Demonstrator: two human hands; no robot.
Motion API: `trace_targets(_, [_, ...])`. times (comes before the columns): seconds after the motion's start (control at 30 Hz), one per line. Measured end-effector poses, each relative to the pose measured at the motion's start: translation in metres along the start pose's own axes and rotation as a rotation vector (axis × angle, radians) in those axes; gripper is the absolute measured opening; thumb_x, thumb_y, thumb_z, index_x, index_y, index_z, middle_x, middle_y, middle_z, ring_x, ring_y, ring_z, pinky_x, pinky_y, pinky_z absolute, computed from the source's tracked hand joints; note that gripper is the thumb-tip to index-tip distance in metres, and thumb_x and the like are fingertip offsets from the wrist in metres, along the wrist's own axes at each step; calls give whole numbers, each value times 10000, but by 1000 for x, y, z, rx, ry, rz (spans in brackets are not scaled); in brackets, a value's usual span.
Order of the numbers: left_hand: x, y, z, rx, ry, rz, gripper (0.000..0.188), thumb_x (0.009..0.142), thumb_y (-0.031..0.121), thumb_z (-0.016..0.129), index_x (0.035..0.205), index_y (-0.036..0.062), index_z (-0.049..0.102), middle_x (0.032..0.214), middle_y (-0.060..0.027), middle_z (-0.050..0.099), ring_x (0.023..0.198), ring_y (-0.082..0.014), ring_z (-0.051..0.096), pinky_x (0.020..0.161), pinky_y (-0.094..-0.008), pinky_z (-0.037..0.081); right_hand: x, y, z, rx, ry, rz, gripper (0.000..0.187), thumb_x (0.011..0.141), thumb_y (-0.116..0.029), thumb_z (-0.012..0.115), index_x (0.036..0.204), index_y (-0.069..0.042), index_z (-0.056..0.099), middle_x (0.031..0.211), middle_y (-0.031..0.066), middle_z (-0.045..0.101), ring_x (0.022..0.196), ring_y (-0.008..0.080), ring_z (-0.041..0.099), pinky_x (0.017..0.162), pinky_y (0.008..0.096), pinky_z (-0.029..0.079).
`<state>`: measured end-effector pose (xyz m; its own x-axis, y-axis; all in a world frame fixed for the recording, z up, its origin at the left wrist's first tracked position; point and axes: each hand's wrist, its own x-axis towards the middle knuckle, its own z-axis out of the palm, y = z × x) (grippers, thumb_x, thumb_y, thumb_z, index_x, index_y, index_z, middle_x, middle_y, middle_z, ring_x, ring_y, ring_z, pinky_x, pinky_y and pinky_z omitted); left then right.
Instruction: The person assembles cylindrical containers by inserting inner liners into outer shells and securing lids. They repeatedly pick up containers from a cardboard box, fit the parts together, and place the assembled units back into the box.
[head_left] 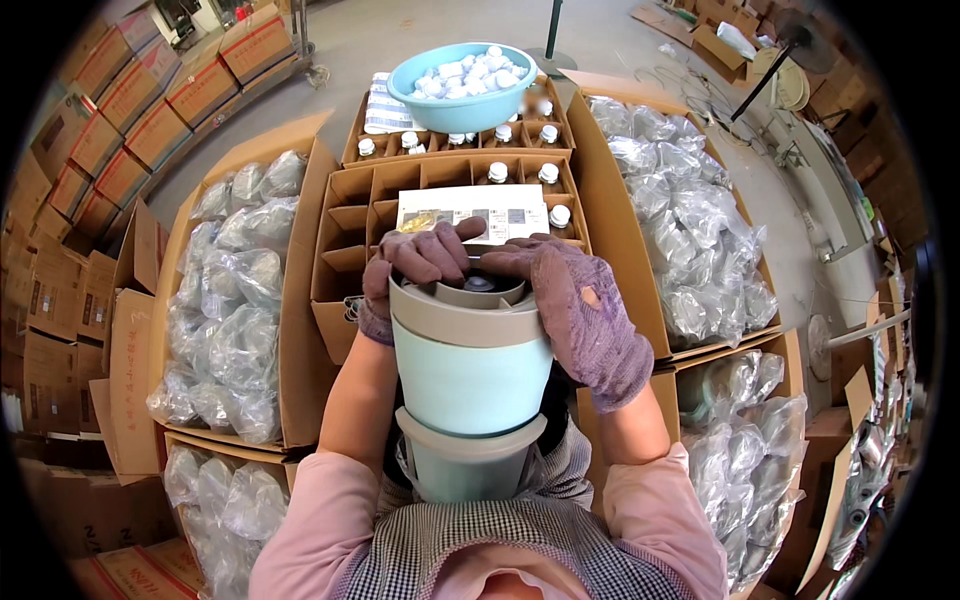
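Observation:
Between my arms stands a light blue cylindrical container (pixel 470 375) with a grey collar and a round, dark-centred recess on top. My left hand (pixel 425 260), in a purple knit glove, curls its fingers over the left side of the collar. My right hand (pixel 592 318), gloved alike with a hole in the glove, grips the collar's right side. Below the container is a grey-green bucket (pixel 470 465) against my checked apron. Beyond my fingers, a printed white sheet (pixel 515 205) lies on a divided carton (pixel 342 185), a small yellow item (pixel 418 222) on it.
White-capped bottles (pixel 548 175) stand in some carton compartments. A blue basin (pixel 405 105) of white caps rests on the carton behind. Open boxes of plastic-wrapped clear items (pixel 240 270) flank me on the left, with more wrapped items (pixel 680 220) on the right. Stacked cartons (pixel 155 135) line the far left.

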<state>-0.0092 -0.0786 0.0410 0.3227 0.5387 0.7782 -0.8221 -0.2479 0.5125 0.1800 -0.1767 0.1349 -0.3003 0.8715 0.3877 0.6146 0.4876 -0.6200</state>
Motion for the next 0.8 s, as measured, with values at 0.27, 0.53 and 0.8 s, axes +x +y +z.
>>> trace_targets(0.27, [47,80,76,791,-124,-133,336,870,222,647,1086,-20,735,1135,-171,688,1098,-351,652,1028,-461,456,9,66,27,1043,9,-133,1000,961,-728,175,1052,108,715,1281,289,604,1204,360,583,1074,421,431])
trace_targets(0.53, [19,56,36,593,-72,1,449,934,364,575,833,-47,725,822,-186,719,791,-322,683,832,-427,505,11,44,11,658,-107,-166,540,1022,-304,322,1077,62,716,1205,235,679,1129,364,650,1037,404,468])
trace_targets(0.8, [41,85,100,997,-176,-310,215,777,153,738,937,15,777,955,-113,741,946,-271,687,921,-364,504,4,69,48,1335,35,-297,541,950,-276,351,926,113,727,1107,299,684,1043,398,662,1002,429,494])
